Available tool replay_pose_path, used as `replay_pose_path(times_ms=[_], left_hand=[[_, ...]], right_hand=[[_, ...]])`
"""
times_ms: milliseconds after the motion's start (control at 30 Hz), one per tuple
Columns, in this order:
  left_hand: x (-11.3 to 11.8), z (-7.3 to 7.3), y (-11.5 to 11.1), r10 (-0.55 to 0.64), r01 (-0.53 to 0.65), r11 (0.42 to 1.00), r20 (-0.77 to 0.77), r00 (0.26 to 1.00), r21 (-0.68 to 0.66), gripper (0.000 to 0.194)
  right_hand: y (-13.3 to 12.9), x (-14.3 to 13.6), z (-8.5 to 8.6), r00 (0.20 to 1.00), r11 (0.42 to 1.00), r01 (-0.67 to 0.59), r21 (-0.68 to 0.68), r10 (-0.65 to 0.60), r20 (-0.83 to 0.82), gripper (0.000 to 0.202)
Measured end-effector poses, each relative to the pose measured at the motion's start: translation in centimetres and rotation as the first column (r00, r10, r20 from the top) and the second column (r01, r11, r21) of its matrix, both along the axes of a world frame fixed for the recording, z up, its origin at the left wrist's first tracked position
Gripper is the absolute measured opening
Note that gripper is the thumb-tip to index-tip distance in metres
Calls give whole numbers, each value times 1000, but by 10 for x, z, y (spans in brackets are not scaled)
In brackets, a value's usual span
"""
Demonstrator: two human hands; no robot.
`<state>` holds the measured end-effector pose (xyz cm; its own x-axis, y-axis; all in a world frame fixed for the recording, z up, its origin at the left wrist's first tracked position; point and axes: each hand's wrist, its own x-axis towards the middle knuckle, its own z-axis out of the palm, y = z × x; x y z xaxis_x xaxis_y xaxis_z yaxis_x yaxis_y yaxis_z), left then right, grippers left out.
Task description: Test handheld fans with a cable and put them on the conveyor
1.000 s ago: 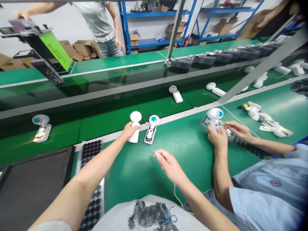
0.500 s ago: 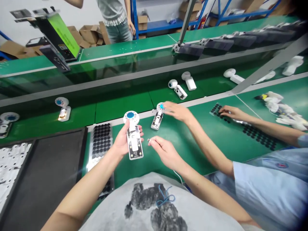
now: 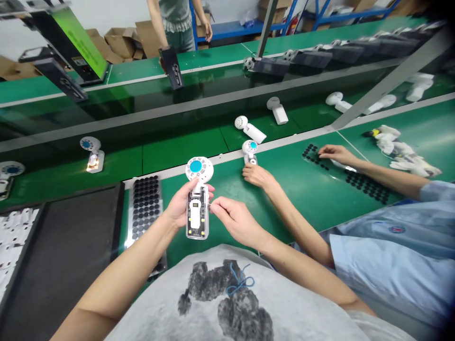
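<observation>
The right hand (image 3: 237,221) brings its pinched connector (image 3: 209,205) leftward to the round-headed device (image 3: 195,220) the left hand (image 3: 179,205) grips.

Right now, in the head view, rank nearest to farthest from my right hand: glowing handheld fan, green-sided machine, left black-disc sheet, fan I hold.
1. Handheld fan you hold, just left
2. Sheet of black discs, farther left
3. Glowing handheld fan, far left
4. Green-sided machine, upper left

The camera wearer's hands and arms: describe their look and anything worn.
The left hand and right hand are ungloved, no watch visible. Forearms are bare; a pale grey sleeve shows on the right. The grey top has dark patches and a blue bow.
</observation>
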<state>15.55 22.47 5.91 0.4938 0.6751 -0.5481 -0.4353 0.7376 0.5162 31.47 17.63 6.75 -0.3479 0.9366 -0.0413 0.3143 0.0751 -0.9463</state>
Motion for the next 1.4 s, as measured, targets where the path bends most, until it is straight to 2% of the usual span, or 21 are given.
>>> replay_pose_path(times_ms=[200,333,567,767,933,1000,1133,1267,1400], left_hand=[[-1,-4,-3,-48,48,998,12,999,49,36],[-3,-6,-3,-58,60,994,-19,998,87,35],[0,-9,-6,-64,63,998,59,996,16,38],[4,-6,-7,-58,60,996,-33,998,65,41],[3,-6,-8,-46,79,985,-209,977,154,41],[3,-8,-9,-73,112,983,-249,966,147,40],[2,-11,-12,-143,159,986,-210,967,59,43],[3,-10,-13,-129,193,968,-342,931,162,39],[5,-10,-16,-122,174,977,-343,931,124,38]], right_hand=[[-6,-1,3,996,996,-58,73,53,76,27],[-9,-2,3,992,992,-45,117,30,125,26],[-12,-3,3,999,999,-39,31,38,28,27],[-12,-2,-2,1000,1000,-15,8,14,25,26],[-15,-2,-9,970,988,-69,139,34,239,25],[-15,-1,-11,971,991,-90,98,65,230,25],[-14,3,-10,981,990,-140,-24,142,131,28],[-13,4,-10,968,989,-148,0,145,204,28],[-15,3,-15,976,991,-132,-4,131,173,27]])
